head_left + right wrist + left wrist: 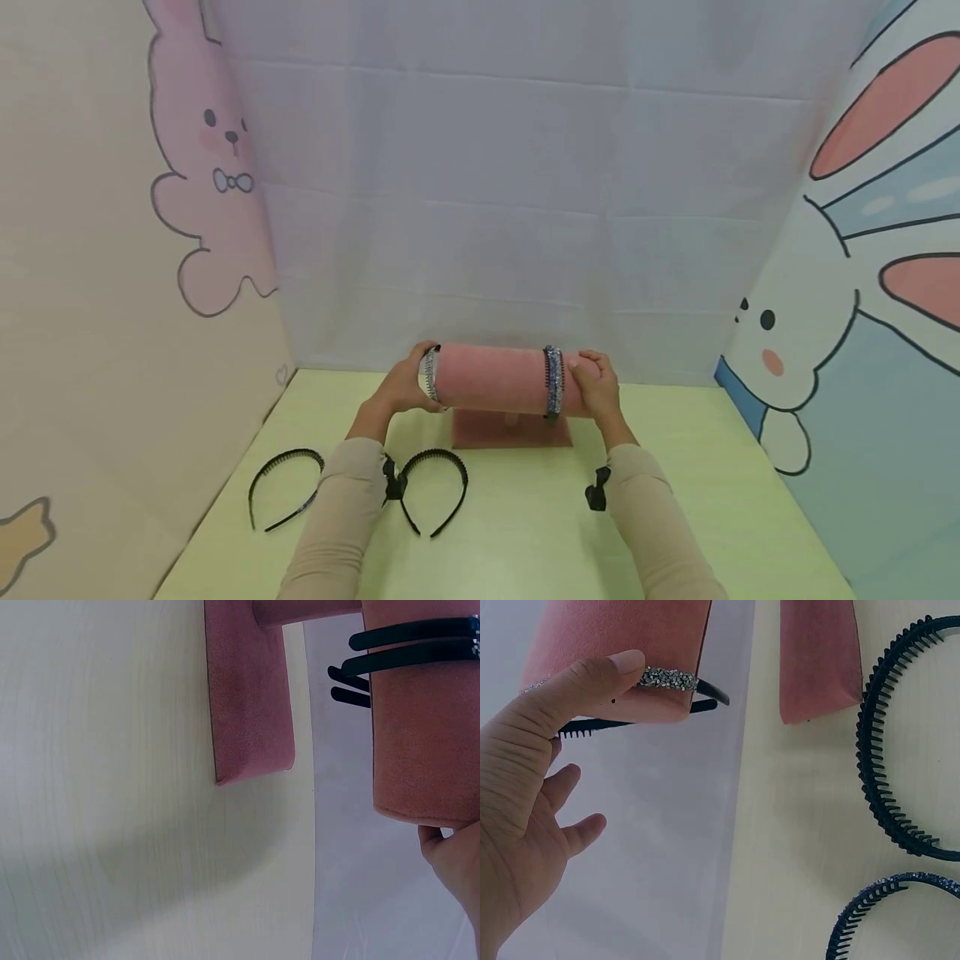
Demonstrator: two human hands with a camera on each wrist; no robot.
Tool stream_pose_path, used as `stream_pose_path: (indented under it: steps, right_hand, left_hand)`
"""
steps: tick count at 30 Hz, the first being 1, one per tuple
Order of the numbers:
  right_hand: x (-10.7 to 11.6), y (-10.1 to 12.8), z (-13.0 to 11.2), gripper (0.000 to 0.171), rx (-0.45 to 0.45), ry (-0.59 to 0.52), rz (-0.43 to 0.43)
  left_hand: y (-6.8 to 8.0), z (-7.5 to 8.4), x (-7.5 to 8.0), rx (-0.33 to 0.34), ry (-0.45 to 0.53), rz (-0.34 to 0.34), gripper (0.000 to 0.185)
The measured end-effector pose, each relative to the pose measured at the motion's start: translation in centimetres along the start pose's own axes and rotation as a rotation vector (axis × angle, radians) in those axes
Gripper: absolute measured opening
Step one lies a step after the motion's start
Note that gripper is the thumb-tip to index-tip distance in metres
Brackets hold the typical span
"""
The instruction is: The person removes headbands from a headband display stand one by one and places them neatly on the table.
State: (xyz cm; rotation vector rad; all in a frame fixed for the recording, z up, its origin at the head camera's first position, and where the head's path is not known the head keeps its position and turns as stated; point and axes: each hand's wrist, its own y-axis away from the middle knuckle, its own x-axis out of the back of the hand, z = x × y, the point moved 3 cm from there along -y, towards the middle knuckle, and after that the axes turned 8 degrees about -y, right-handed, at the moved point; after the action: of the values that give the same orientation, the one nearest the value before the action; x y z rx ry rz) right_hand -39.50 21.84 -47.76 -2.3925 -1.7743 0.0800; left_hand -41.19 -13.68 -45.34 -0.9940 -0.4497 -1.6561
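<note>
Pink velvety cylindrical stand (491, 379) is gripped by right hand (600, 392); left hand (402, 387) grasps glittery silver headband (667, 679) around it.

Roll (491, 379) matt, velvety cloth; silver headband (669, 679) rough, glittery

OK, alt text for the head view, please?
A left hand grips a silvery headband around the left end of a pink roll; the right hand holds its right end, beside sparkly blue headbands. Two more headbands lie on the table, front left.
</note>
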Motion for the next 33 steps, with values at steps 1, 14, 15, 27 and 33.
stream_pose_path:
  steps: [1, 14, 15, 27, 33]
  right_hand:
    - [0.0, 0.0, 0.0, 0.04, 0.001, 0.005, 0.001]
    - [0.1, 0.2, 0.1, 0.038, -0.023, -0.014, -0.002]
    - [0.1, 0.2, 0.1, 0.038, -0.026, -0.015, 0.0]
    - [-0.1, 0.1, -0.3, 0.038, -0.025, -0.023, 0.008]
    - [-0.3, 0.2, -0.5, 0.037, -0.024, -0.032, 0.008]
  left_hand:
    - [0.1, -0.2, 0.0, 0.011, 0.008, -0.003, 0.118]
    - [1.9, -1.0, -0.3, 0.073, 0.075, 0.049, 0.118]
    - [2.1, -1.0, -0.4, 0.075, 0.086, 0.053, 0.119]
    - [4.6, -1.8, -1.6, 0.081, 0.123, 0.163, 0.115]
    - [6.0, -1.9, -2.4, 0.075, 0.134, 0.246, 0.114]
